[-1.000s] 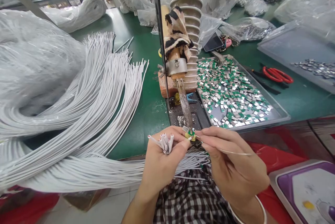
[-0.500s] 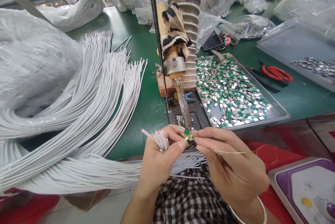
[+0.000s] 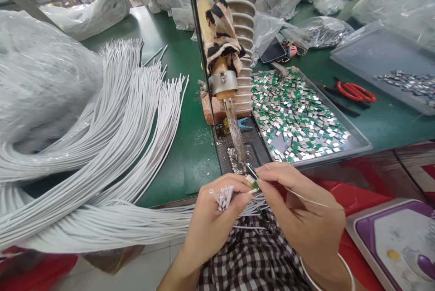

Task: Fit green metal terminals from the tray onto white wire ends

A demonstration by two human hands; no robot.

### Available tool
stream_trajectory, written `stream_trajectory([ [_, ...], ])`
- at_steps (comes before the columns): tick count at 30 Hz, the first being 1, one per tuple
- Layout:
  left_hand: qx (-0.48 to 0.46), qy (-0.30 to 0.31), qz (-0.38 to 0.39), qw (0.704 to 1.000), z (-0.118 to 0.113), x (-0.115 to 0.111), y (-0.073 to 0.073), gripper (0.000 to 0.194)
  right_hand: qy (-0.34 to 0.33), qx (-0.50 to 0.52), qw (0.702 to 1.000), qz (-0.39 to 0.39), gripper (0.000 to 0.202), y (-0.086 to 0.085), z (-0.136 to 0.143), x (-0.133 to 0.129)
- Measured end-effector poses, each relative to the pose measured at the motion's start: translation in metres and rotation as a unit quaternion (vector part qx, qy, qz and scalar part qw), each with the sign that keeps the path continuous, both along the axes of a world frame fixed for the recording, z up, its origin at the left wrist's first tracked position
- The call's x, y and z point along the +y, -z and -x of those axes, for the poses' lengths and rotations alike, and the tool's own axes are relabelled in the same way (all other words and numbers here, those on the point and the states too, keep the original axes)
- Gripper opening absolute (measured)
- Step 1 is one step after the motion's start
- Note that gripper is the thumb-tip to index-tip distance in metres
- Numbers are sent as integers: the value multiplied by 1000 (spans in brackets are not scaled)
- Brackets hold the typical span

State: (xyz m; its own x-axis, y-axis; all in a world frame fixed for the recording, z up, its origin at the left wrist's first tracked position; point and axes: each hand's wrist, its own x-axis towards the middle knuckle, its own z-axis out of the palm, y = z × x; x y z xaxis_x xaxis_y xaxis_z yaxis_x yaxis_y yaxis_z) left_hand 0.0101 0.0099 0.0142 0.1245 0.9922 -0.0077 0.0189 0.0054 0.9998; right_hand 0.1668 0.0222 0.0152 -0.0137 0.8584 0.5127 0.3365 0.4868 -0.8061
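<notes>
My left hand [image 3: 217, 218] is closed round a bundle of white cables [image 3: 222, 198], whose cut ends stick up between thumb and fingers. At its fingertips is a small green circuit board [image 3: 252, 181] with a metal connector end, by the tip of one white cable. My right hand [image 3: 299, 214] is closed in a pinch, with a thin solder wire [image 3: 311, 200] running back across its fingers. A slim dark, shiny piece [image 3: 250, 171] juts from its fingertips beside the board; its kind is unclear. Just above both hands, the tip of a mounted soldering iron [image 3: 235, 132] points down.
Long bundles of white cable [image 3: 136, 114] cover the left side of the green table [image 3: 200, 155]. A clear tray [image 3: 365, 146] holds many small boards. Red-handled pliers [image 3: 355, 91], a phone [image 3: 273, 50] and a ribbed hose [image 3: 238, 19] stand around. A purple-and-white device [image 3: 380, 241] is lower right.
My hands have moved slightly right and away from the iron's tip with the board. The right fingers have shifted, and the dark shiny piece now shows at their tips.
</notes>
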Motion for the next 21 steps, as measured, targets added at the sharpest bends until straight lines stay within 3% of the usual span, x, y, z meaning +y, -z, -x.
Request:
stream_trajectory([
  [4,-24,-20,-1,1000,13,-15,14,28,-17,-15,999,34,17,-9,-16,-5],
  [6,-40,2,44,998,16,-20,18,24,-42,-48,997,37,20,-12,-19,-8],
  [9,-14,58,110,992,14,-21,15,20,-115,-128,984,38,15,-11,-13,-13],
  [14,56,105,96,988,11,-21,8,19,-178,-140,974,19,10,-3,3,-14],
  [18,35,78,76,993,12,-22,10,7,-159,-92,982,44,13,-2,1,-12],
  [21,26,20,16,999,10,-22,11,13,-137,-44,989,42,13,-4,-1,-10],
])
